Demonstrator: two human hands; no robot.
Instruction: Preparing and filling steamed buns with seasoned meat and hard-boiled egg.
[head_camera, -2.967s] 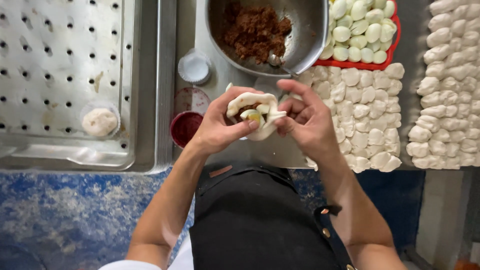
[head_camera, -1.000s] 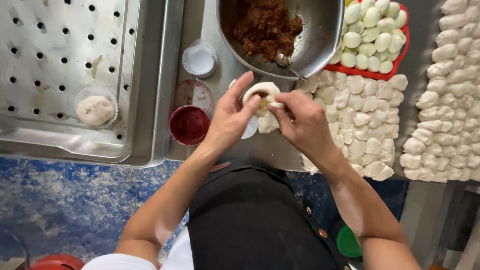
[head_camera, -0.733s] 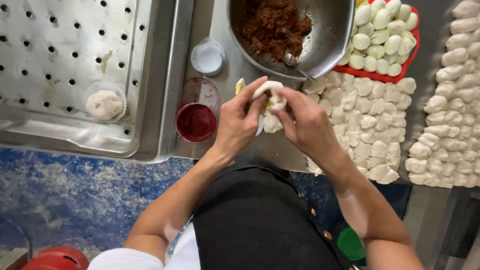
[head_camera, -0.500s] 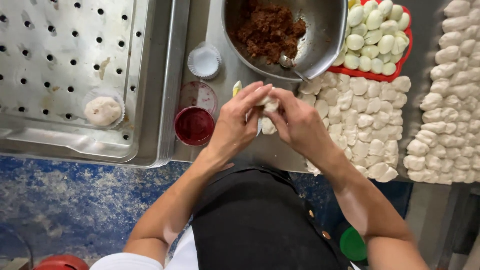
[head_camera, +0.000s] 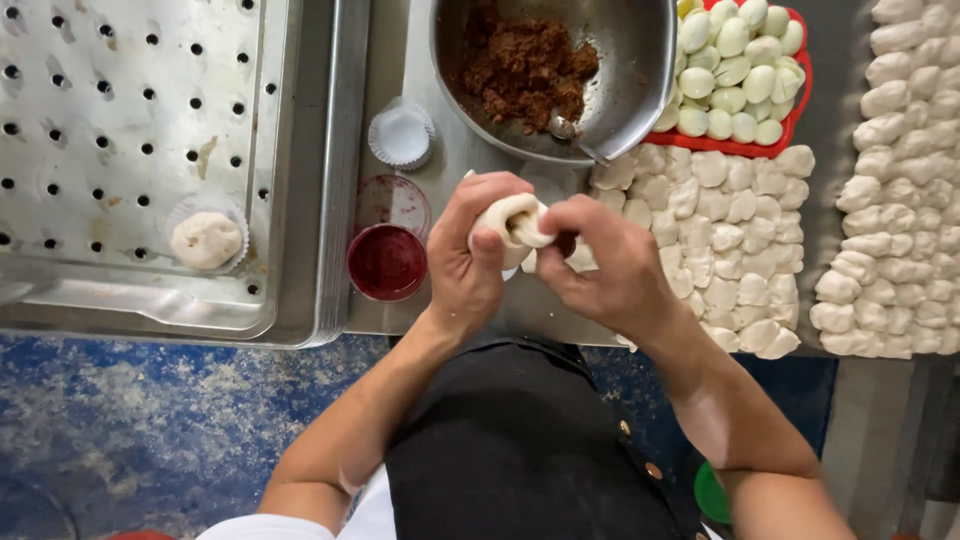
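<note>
Both hands' grip (head_camera: 530, 255) around pale, pleated dough bun (head_camera: 510, 222)

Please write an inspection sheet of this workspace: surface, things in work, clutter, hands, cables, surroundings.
Surface: steel counter, mostly covered.
Things in work: dough bun held above the counter, its top gathered in pleats; metal bowl of brown filling with a spoon; flat dough pieces; red tray of peeled eggs.
Clutter: cup of red liquid, clear lid, paper liners.
Hands: left hand cups the bun; right hand pinches its top.
Cables: nothing seen.
Surroundings: perforated tray with one finished bun; dough lumps at right; blue speckled floor.
</note>
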